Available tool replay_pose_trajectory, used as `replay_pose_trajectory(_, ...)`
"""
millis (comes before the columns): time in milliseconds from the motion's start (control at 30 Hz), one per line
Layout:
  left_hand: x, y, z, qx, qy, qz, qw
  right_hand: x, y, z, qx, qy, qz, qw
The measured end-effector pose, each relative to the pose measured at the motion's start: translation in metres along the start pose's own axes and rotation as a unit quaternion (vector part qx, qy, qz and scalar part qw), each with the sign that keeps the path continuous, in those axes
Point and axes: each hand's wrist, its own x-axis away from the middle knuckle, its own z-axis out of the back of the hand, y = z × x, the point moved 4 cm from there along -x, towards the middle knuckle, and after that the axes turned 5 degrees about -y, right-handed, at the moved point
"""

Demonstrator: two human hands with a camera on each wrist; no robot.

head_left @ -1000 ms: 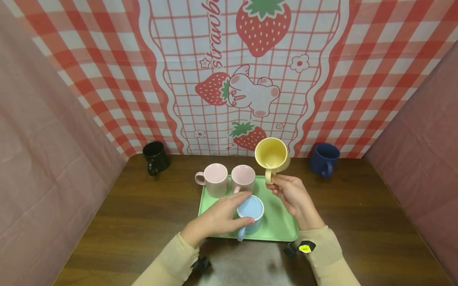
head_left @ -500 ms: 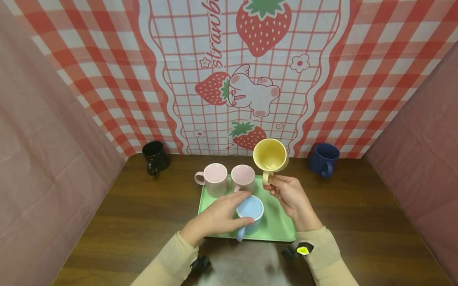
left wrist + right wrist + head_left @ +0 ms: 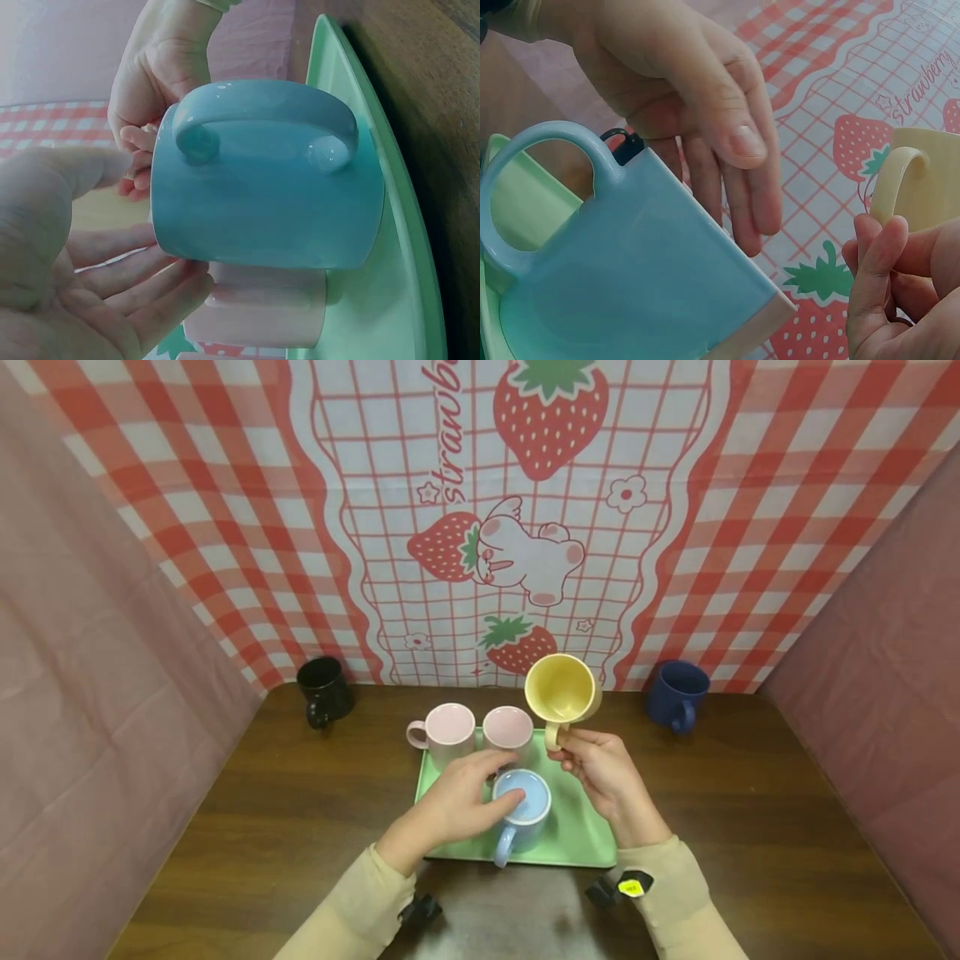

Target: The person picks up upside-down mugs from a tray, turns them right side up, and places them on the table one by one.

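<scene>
My right hand (image 3: 607, 777) pinches the handle of a yellow mug (image 3: 561, 689) and holds it up over the back right of a green tray (image 3: 581, 835). The mug's mouth faces my head camera. Standing on the tray near its front edge is a light blue mug (image 3: 525, 810), handle toward me. My left hand (image 3: 465, 797) hovers at that mug's rim with fingers relaxed and spread, the thumb overlapping the mouth in the head view. From the left wrist, the thumb lies off the blue mug (image 3: 262, 187) and the fingers are loosely extended beside its rim.
Two pink mugs stand at the tray's back: the left pink mug (image 3: 450, 731) and the right pink mug (image 3: 508, 728), partly behind my left fingers. A black mug (image 3: 325, 689) is at the table's back left, a dark blue mug (image 3: 677, 693) at the back right. Checked cloth (image 3: 390, 568) hangs behind.
My left hand has loosened from the blue mug and lifted slightly, its thumb now above the mouth. My right hand has drifted a little left and down with the yellow mug.
</scene>
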Motion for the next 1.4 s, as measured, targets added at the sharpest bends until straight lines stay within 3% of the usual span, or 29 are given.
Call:
replay_pose_trajectory(267,-0.004,-0.001,0.005,0.065,0.075,0.045,0.994,-0.001,0.003,0.002,-0.003,0.005,-0.005,1.0)
replay_pose_trajectory(467,-0.009,-0.001,0.009,0.076,0.103,0.083,0.9883,-0.003,0.005,0.003,-0.004,0.009,-0.007,1.0)
replay_pose_trajectory(933,-0.036,0.011,0.021,0.076,0.128,0.103,0.9834,-0.003,0.005,0.004,-0.006,0.022,-0.005,1.0)
replay_pose_trajectory(1400,-0.052,0.033,0.011,0.1,0.086,0.089,0.9872,-0.002,0.007,0.002,-0.001,0.013,0.007,1.0)
